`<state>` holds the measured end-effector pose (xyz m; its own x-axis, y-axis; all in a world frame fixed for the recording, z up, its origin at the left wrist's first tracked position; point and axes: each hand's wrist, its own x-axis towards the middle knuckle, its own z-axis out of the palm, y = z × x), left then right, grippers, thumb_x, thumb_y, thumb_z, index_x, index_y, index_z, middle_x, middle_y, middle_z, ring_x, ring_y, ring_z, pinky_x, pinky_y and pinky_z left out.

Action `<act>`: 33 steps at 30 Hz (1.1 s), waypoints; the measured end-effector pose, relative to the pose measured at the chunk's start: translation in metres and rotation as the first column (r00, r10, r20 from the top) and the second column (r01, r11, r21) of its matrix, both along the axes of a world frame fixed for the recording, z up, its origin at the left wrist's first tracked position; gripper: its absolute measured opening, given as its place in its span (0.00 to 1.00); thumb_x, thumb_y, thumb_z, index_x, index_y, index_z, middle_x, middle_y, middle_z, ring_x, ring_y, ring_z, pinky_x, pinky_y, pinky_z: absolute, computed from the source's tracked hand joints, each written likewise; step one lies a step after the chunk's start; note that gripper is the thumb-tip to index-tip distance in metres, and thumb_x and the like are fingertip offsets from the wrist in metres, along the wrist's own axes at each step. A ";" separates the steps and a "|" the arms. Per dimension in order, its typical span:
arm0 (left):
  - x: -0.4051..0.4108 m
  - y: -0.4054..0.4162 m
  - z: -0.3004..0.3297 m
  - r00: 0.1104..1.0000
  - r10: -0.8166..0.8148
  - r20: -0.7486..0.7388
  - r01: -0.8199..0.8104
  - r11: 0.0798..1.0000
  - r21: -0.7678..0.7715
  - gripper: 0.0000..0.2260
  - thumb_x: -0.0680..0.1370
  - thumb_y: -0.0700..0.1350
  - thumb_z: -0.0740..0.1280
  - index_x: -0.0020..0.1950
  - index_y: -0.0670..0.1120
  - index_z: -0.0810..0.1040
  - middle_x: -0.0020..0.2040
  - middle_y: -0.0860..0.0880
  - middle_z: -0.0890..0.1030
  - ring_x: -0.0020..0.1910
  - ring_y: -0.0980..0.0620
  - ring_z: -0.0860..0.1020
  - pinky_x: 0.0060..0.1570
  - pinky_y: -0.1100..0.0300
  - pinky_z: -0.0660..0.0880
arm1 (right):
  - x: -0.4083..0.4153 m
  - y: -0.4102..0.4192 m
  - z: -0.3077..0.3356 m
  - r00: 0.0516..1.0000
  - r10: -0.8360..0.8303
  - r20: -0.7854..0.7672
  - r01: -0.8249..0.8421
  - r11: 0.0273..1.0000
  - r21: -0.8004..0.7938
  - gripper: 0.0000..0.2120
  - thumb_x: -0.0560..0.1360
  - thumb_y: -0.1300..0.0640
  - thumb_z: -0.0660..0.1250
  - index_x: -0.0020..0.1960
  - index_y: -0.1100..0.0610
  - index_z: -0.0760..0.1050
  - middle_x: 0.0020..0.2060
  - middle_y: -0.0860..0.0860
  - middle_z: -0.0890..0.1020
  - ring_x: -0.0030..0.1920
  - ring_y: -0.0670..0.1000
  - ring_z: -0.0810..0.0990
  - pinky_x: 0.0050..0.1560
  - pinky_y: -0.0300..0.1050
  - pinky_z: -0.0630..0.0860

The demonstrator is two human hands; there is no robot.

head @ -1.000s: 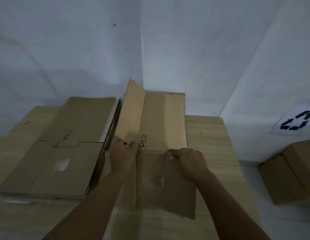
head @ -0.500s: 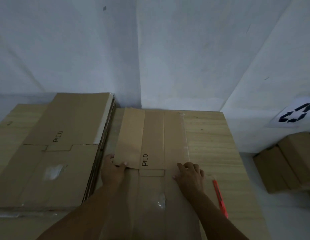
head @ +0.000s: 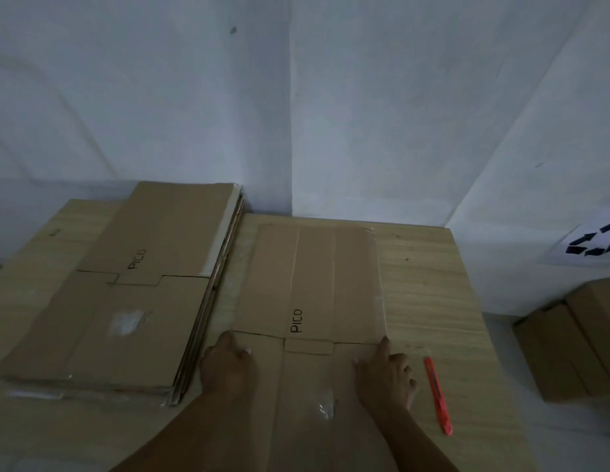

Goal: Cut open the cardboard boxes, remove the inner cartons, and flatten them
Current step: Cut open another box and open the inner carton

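two hands are down on the carton [head: 313, 301], which lies flat on the wooden table [head: 429, 301] just right of the stack of flattened cardboard [head: 126, 301], and this looks like the flattening step right at its finish. left hand [head: 228, 366] presses near the left edge by the fold line, fingers fairly straight and close together, palm down. right hand [head: 385, 373] rests by the right edge, index finger stretched forward along the crease, the other fingers loosely bent; neither hand pinches anything. both forearms come in from the bottom, angled toward the middle of the sheet. the orange knife [head: 438, 395] lies on the table just beside the right hand, untouched. next move, i'd judge, calls for sliding this flat piece onto the stack, then fetching another of the boxes [head: 576, 338] sitting off to the right.
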<state>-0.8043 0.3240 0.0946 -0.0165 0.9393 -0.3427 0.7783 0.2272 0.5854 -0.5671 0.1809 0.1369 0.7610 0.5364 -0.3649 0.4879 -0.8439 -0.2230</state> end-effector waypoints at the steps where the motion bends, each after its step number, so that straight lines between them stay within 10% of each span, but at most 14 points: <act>1: -0.003 -0.003 0.004 0.998 0.009 0.057 -0.009 1.000 0.005 0.26 0.76 0.48 0.71 0.73 0.47 0.71 0.64 0.39 0.79 0.62 0.40 0.77 0.60 0.52 0.75 | 0.003 -0.003 0.001 0.999 -0.012 -0.032 0.014 0.999 0.044 0.36 0.80 0.39 0.58 0.79 0.52 0.46 0.67 0.58 0.67 0.64 0.59 0.72 0.65 0.56 0.67; 10: -0.011 -0.035 0.048 0.983 -0.116 0.145 0.083 0.974 0.213 0.24 0.81 0.40 0.65 0.77 0.47 0.68 0.68 0.43 0.77 0.66 0.43 0.75 0.61 0.56 0.71 | 0.000 -0.031 0.009 0.993 -0.031 -0.115 0.080 0.892 0.445 0.26 0.81 0.53 0.60 0.78 0.46 0.60 0.46 0.59 0.84 0.47 0.62 0.82 0.51 0.55 0.77; 16: -0.043 -0.020 0.084 0.972 -0.143 0.185 0.085 0.953 0.291 0.24 0.81 0.39 0.65 0.78 0.49 0.67 0.68 0.44 0.77 0.67 0.45 0.75 0.58 0.65 0.65 | -0.036 -0.029 0.037 0.991 -0.070 -0.118 0.128 0.781 0.611 0.24 0.82 0.56 0.62 0.77 0.51 0.65 0.51 0.63 0.84 0.51 0.65 0.81 0.51 0.54 0.74; 24: -0.133 0.034 0.117 0.962 -0.174 0.212 0.088 0.929 0.359 0.24 0.81 0.39 0.65 0.77 0.49 0.68 0.64 0.45 0.78 0.65 0.46 0.75 0.58 0.64 0.66 | -0.122 0.013 0.078 0.992 -0.041 -0.118 0.110 0.726 0.678 0.25 0.83 0.56 0.61 0.79 0.50 0.63 0.55 0.63 0.82 0.53 0.64 0.78 0.50 0.49 0.69; 33: -0.259 0.114 0.123 0.980 -0.100 0.173 0.032 0.933 0.358 0.24 0.80 0.40 0.66 0.76 0.48 0.69 0.69 0.42 0.76 0.68 0.42 0.74 0.63 0.55 0.70 | -0.231 0.102 0.078 0.986 0.048 -0.160 0.084 0.685 0.724 0.25 0.83 0.54 0.60 0.79 0.48 0.62 0.37 0.48 0.77 0.40 0.52 0.75 0.45 0.46 0.68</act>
